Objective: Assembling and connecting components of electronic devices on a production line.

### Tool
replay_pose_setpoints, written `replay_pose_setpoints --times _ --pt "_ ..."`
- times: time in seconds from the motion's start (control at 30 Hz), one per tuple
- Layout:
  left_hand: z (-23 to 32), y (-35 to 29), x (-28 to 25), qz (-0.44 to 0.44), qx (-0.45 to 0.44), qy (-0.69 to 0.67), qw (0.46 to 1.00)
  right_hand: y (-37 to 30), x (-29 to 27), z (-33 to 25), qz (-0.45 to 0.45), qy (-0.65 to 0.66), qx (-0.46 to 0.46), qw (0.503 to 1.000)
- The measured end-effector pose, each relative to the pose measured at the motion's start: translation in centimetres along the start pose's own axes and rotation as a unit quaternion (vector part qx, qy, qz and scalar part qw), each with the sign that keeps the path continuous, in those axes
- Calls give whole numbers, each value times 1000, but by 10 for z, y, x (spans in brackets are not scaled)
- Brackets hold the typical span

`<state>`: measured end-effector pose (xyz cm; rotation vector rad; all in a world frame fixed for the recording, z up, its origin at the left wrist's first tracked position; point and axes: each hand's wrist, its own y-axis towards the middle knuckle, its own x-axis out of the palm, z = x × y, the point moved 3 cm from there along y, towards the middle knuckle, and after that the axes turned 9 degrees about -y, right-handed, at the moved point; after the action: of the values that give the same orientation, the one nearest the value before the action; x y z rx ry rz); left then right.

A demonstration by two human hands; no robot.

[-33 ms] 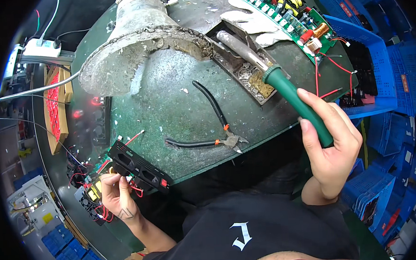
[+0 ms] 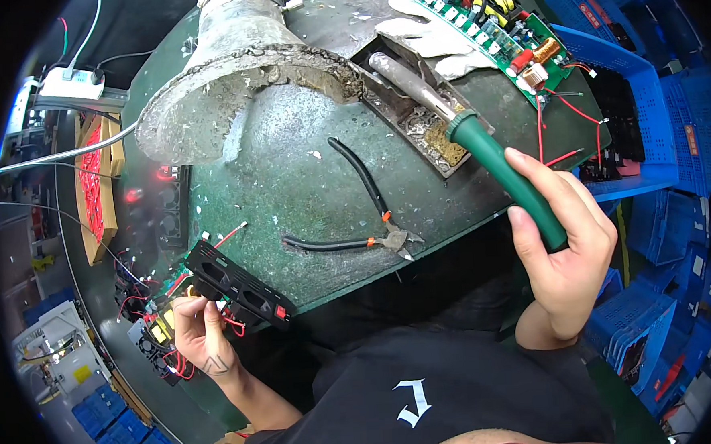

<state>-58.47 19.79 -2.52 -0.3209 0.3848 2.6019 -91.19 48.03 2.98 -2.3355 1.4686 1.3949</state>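
Note:
My right hand (image 2: 570, 247) wraps round the green handle of a large soldering iron (image 2: 507, 174). Its thick grey barrel slants up and left over a dirty metal tray (image 2: 394, 123), which holds a yellowish sponge (image 2: 443, 147). At the lower left, the thumb and fingers of my left hand (image 2: 206, 330) pinch the edge of a black slotted panel (image 2: 242, 284) with sockets and a red switch. A green circuit board (image 2: 165, 300) with red wires lies behind that panel, partly hidden. Exactly what the left fingertips grip is hard to see.
Diagonal cutters (image 2: 376, 195) with black handles lie spread mid-table. A crusted grey funnel-shaped duct (image 2: 193, 110) stands behind them. Beyond the tray are a white glove (image 2: 434, 41) and a populated circuit board (image 2: 523, 52). Blue crates (image 2: 648, 126) line the right; a power strip (image 2: 72, 82) sits left.

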Motion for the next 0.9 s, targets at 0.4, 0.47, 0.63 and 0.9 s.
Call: replay_pose_setpoints --times 0.4,0.47,0.63,0.9 --pt "0 -2 5 25 18 -2 1000 -14 -5 -5 3 -31 9 999" --pt "1 -3 6 33 15 -9 999 -16 -1 0 -12 -48 8 999" --pt "-3 1 8 30 14 -25 999 -21 6 5 -13 -2 30 999" --pt "-3 1 6 25 -1 -30 999 -34 14 15 33 39 15 999"
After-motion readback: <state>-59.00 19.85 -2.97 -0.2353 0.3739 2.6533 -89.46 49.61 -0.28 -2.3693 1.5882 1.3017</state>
